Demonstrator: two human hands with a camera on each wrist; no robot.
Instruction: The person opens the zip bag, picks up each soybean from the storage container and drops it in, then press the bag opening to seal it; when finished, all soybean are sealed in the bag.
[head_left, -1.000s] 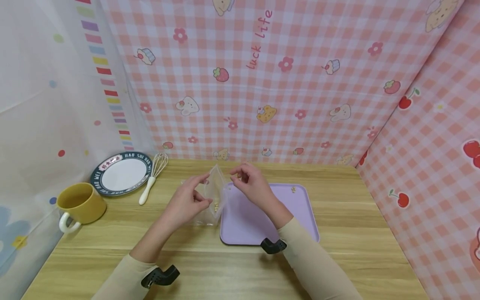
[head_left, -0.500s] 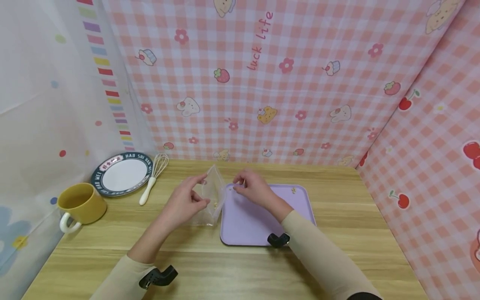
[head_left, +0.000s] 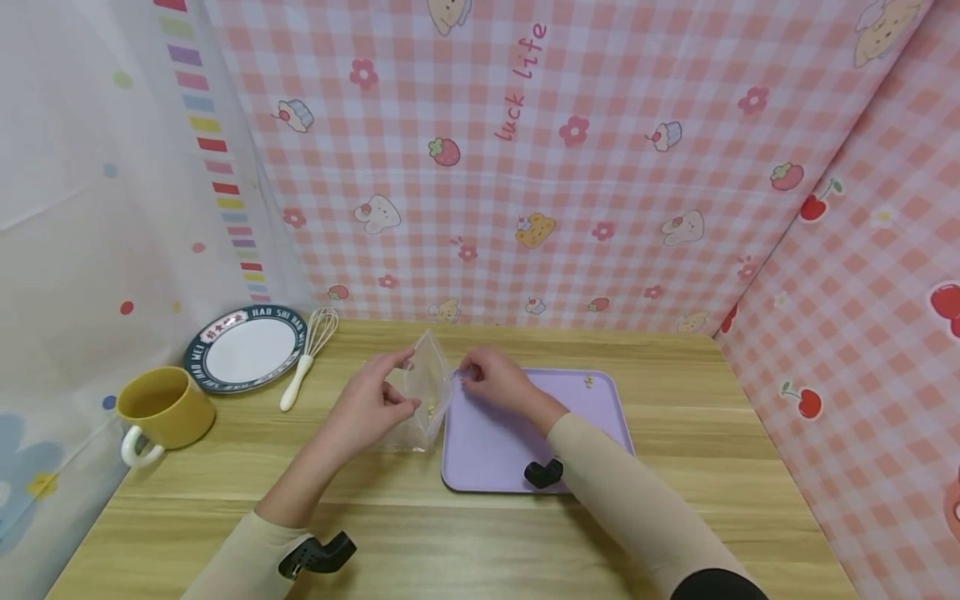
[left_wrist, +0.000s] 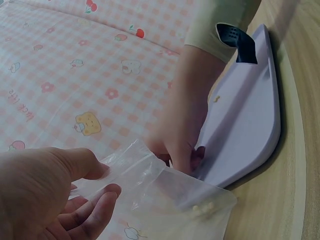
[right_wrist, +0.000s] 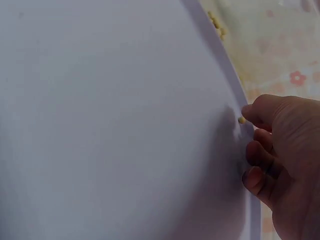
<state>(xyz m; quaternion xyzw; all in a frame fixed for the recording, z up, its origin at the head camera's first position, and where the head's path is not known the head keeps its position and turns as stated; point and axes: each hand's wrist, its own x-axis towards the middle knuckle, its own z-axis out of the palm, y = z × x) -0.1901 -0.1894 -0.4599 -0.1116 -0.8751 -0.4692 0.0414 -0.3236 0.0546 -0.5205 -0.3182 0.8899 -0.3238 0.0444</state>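
My left hand (head_left: 372, 398) pinches the upper part of a clear zip bag (left_wrist: 135, 180) between thumb and fingers. A few small yellow bean-like pieces (left_wrist: 203, 209) lie low inside the bag, which leans beside the lilac tray (head_left: 510, 450). Over the tray's far left corner is my right hand (head_left: 498, 379), its fingers bent downward. In the right wrist view, one small yellow bean (right_wrist: 241, 120) lies by the tray's rim, right at the thumb tip, with a gap between the thumb and the other fingers. Several more yellow beans (head_left: 588, 381) sit at the tray's far right corner.
At the left stand a yellow mug (head_left: 167, 408) with a white handle and a dark-rimmed white plate (head_left: 251, 350). A white whisk (head_left: 307, 358) lies next to the plate. Pink checked cloth (head_left: 480, 192) hangs behind the wooden table (head_left: 420, 533).
My right hand first drew back from the bag's mouth, then lowered toward the tray's far left corner. The left hand keeps holding the bag, shifted only slightly.
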